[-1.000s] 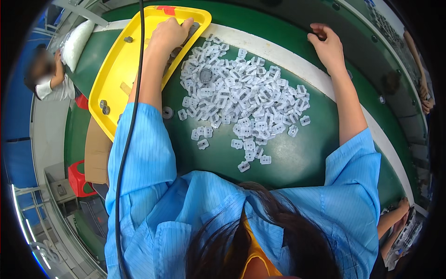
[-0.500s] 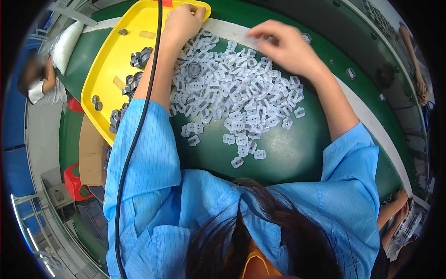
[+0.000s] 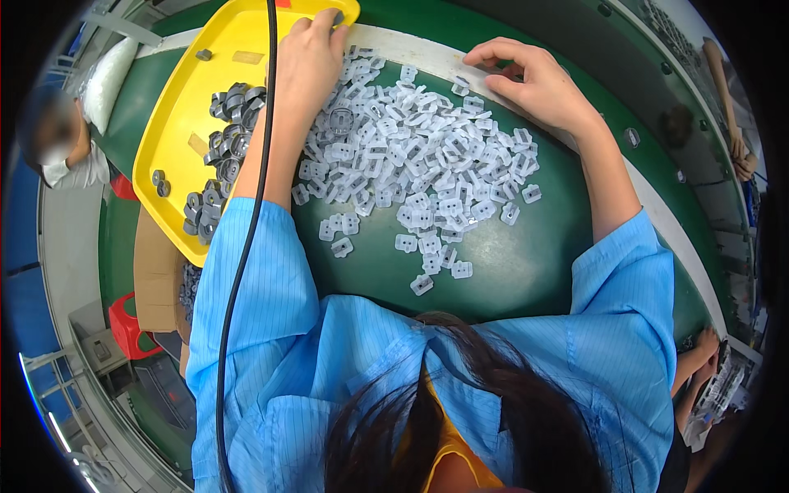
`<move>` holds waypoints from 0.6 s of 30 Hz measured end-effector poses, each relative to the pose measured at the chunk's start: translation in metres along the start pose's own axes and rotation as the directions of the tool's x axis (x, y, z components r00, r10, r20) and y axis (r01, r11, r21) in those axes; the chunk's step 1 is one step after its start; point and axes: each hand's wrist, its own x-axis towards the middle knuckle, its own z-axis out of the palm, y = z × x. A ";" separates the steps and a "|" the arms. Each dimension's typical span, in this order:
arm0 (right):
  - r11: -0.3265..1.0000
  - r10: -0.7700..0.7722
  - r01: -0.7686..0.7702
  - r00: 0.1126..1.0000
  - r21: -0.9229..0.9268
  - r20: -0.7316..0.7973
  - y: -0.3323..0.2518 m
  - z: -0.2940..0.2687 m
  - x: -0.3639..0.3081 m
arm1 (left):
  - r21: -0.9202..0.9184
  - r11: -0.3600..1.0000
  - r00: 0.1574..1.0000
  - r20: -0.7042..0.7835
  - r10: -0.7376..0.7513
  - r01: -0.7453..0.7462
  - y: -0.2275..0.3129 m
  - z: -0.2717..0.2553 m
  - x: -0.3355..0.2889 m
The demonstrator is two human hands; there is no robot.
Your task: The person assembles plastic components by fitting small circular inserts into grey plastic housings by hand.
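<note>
My left hand (image 3: 309, 66) reaches over the right side of a yellow tray (image 3: 168, 103), its fingers closed round a small dark grey plastic part (image 3: 339, 17) that peeks out at the fingertips. Beside it spreads a big heap of small translucent white plastic pieces (image 3: 411, 148). My right hand (image 3: 538, 86) hovers at the heap's far right edge, over the pale strip of the table. Its fingers are bent, with a gap between thumb and forefinger and nothing visible in them. One translucent piece (image 3: 460, 85) lies just left of those fingertips. A grey ring-shaped part (image 3: 340, 121) sits on the heap.
Several dark grey parts (image 3: 234, 111) lie in the tray, partly behind my left forearm. A black cable (image 3: 255, 185) hangs across the view. A cardboard box (image 3: 158, 279) and a red stool (image 3: 127, 324) stand at left. Other people are at the left and right edges.
The tray has shifted slightly left and down in view. My left hand has turned, so the grey part shows at its fingertips. My right hand has moved a little right and steadied.
</note>
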 end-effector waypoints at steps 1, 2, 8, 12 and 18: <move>1.000 0.000 0.000 1.000 -0.001 -0.001 0.000 0.002 0.000 | -0.001 1.000 1.000 -0.001 0.001 -0.001 -0.006 0.002 0.002; 0.994 -0.109 0.110 0.994 -0.027 0.027 -0.001 0.006 0.001 | 0.014 0.999 0.996 -0.088 0.032 -0.031 -0.013 0.004 0.002; 0.972 -0.208 0.215 0.975 -0.090 0.080 -0.003 0.017 0.004 | -0.136 0.991 0.955 -0.295 -0.023 -0.018 -0.030 -0.002 0.004; 0.998 -0.032 0.028 0.997 0.064 0.069 0.003 0.012 0.002 | -0.605 0.792 0.961 -0.162 -0.223 0.081 0.012 -0.019 0.003; 0.991 0.085 -0.096 0.990 0.090 0.114 -0.006 0.009 0.000 | -0.726 0.643 0.965 0.244 -0.090 0.244 0.048 -0.007 -0.011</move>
